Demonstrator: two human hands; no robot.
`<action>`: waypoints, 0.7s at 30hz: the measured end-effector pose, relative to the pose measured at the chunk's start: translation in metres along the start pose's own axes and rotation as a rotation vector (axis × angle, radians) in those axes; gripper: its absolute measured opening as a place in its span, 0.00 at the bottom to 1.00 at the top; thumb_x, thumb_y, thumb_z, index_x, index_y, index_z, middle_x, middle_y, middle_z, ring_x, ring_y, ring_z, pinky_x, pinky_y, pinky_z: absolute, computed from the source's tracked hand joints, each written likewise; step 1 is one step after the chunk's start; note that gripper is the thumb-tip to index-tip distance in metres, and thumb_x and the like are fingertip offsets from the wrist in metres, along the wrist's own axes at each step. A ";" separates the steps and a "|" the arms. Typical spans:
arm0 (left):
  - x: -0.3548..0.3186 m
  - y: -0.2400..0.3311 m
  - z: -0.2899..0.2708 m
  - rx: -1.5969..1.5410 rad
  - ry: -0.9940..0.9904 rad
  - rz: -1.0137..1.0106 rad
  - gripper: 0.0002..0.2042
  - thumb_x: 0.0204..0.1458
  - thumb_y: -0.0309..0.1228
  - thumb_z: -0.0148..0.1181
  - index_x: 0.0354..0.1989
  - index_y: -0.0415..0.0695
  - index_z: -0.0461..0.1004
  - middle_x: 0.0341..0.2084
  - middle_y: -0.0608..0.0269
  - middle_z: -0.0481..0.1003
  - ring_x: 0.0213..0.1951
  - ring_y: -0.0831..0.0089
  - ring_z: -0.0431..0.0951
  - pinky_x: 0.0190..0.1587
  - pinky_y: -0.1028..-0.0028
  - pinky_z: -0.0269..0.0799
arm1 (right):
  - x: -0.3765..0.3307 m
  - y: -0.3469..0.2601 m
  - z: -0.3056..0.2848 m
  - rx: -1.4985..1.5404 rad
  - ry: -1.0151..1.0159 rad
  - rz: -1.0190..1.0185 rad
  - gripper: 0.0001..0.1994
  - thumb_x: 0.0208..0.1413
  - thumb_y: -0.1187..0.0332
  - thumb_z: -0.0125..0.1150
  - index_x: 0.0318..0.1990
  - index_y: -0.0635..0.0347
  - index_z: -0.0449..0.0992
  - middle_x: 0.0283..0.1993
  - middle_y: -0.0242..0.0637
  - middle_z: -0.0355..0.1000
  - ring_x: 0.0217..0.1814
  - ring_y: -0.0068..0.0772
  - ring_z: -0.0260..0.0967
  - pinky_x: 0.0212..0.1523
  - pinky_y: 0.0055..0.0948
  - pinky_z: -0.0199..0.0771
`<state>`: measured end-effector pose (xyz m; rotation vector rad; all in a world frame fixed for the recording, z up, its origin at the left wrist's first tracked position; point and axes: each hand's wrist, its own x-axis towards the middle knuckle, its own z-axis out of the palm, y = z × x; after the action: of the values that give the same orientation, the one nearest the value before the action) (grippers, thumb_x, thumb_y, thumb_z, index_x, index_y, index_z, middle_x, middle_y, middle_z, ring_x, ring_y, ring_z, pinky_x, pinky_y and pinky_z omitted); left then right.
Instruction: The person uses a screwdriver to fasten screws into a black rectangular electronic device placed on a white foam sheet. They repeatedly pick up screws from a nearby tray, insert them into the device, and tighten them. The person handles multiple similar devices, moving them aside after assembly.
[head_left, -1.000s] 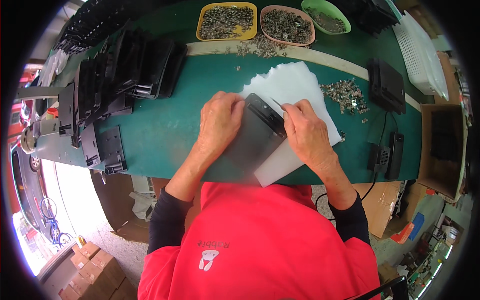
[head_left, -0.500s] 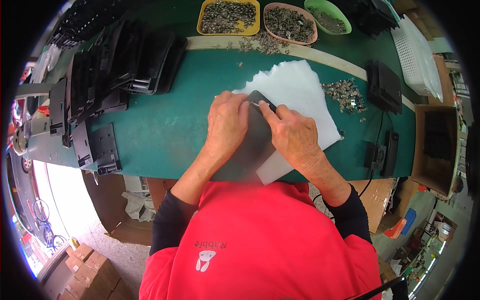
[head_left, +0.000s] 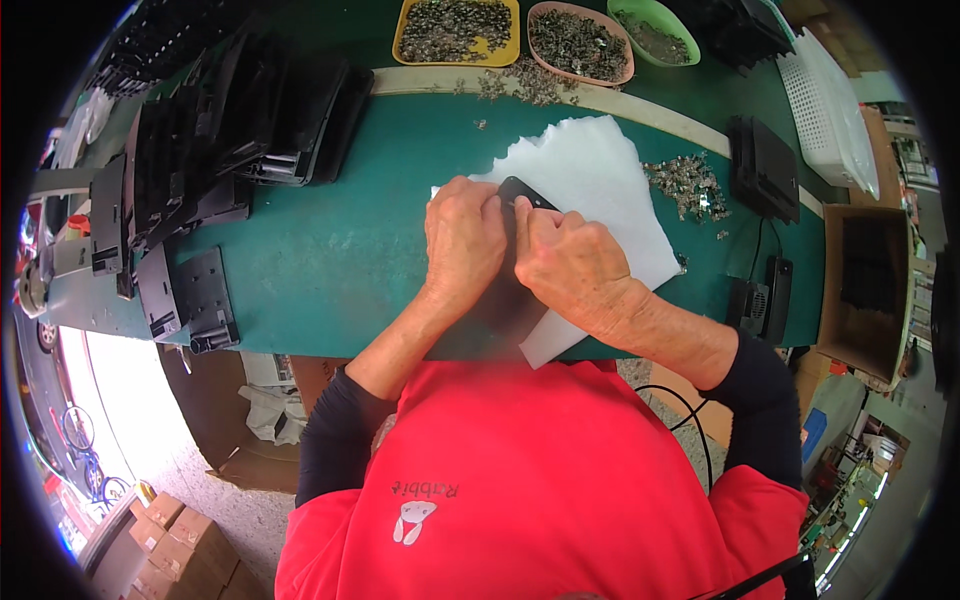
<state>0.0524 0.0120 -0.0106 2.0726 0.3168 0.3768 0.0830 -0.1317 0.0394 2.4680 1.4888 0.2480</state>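
A dark, flat plastic panel with a rounded black end lies over a white foam sheet on the green table. Its near part looks blurred. My left hand is closed on the panel's left side, near the far end. On the opposite side my right hand is curled, its fingertips pressed together on the panel by the far end. Whatever sits under those fingertips is too small or hidden to name. To the foam's right is a loose pile of small shiny metal clips.
Yellow, pink and green trays of small metal parts stand at the back. Black plastic housings crowd the left. A black device, a power adapter and a white basket are on the right.
My right elbow has swung outward to the right, and the right hand's fingers are more curled. My left hand has shifted slightly to the right, still on the panel.
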 end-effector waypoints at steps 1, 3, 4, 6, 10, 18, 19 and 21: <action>0.000 0.000 0.000 0.004 -0.001 -0.002 0.08 0.50 0.22 0.53 0.32 0.32 0.79 0.29 0.47 0.76 0.36 0.49 0.76 0.40 0.56 0.70 | 0.003 0.000 -0.003 0.059 -0.040 -0.005 0.16 0.42 0.72 0.63 0.42 0.62 0.79 0.29 0.36 0.69 0.29 0.29 0.72 0.19 0.28 0.72; 0.001 0.000 0.000 0.012 -0.003 -0.002 0.09 0.50 0.23 0.53 0.32 0.32 0.79 0.29 0.46 0.76 0.35 0.49 0.76 0.40 0.56 0.70 | 0.007 0.000 -0.009 0.086 -0.125 -0.046 0.10 0.42 0.73 0.64 0.35 0.60 0.80 0.31 0.39 0.72 0.32 0.34 0.75 0.21 0.32 0.75; 0.002 -0.001 0.000 0.009 -0.007 -0.010 0.09 0.50 0.23 0.53 0.32 0.32 0.79 0.29 0.46 0.76 0.36 0.49 0.76 0.41 0.56 0.70 | 0.009 0.000 -0.013 0.054 -0.171 -0.083 0.08 0.42 0.73 0.64 0.33 0.59 0.80 0.31 0.40 0.72 0.32 0.35 0.75 0.22 0.33 0.76; 0.003 -0.002 0.002 0.000 -0.014 -0.020 0.09 0.49 0.25 0.54 0.32 0.33 0.79 0.29 0.46 0.76 0.36 0.49 0.76 0.41 0.57 0.70 | 0.016 0.001 -0.023 0.016 -0.263 -0.145 0.04 0.42 0.73 0.63 0.28 0.57 0.80 0.32 0.40 0.74 0.34 0.37 0.76 0.24 0.33 0.77; 0.003 -0.004 -0.002 0.007 -0.048 -0.045 0.08 0.50 0.27 0.58 0.33 0.34 0.79 0.29 0.50 0.76 0.33 0.56 0.76 0.39 0.62 0.71 | 0.025 0.011 -0.031 0.097 -0.271 -0.192 0.07 0.43 0.73 0.63 0.32 0.60 0.79 0.31 0.39 0.73 0.31 0.36 0.76 0.24 0.32 0.77; 0.013 -0.004 -0.013 -0.091 -0.170 -0.194 0.06 0.51 0.27 0.62 0.34 0.36 0.77 0.27 0.58 0.78 0.27 0.71 0.75 0.31 0.72 0.71 | -0.011 0.032 -0.005 0.368 0.063 0.158 0.13 0.50 0.75 0.57 0.45 0.62 0.77 0.31 0.41 0.75 0.29 0.38 0.77 0.30 0.34 0.77; 0.013 0.001 -0.018 -0.096 -0.167 -0.177 0.06 0.51 0.26 0.62 0.33 0.37 0.77 0.27 0.58 0.78 0.26 0.71 0.75 0.30 0.72 0.70 | -0.019 0.038 -0.005 0.436 0.145 0.192 0.12 0.53 0.76 0.56 0.45 0.63 0.77 0.30 0.41 0.75 0.28 0.38 0.77 0.30 0.34 0.76; 0.015 0.021 -0.034 -0.100 -0.158 -0.138 0.05 0.51 0.26 0.62 0.33 0.38 0.77 0.26 0.58 0.77 0.26 0.71 0.75 0.29 0.73 0.70 | -0.034 0.054 0.000 0.610 0.271 0.273 0.12 0.56 0.76 0.54 0.46 0.64 0.78 0.28 0.41 0.75 0.26 0.34 0.75 0.29 0.32 0.73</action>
<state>0.0544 0.0337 0.0265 1.9561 0.3368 0.1415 0.1125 -0.1858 0.0552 3.2447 1.4890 0.2052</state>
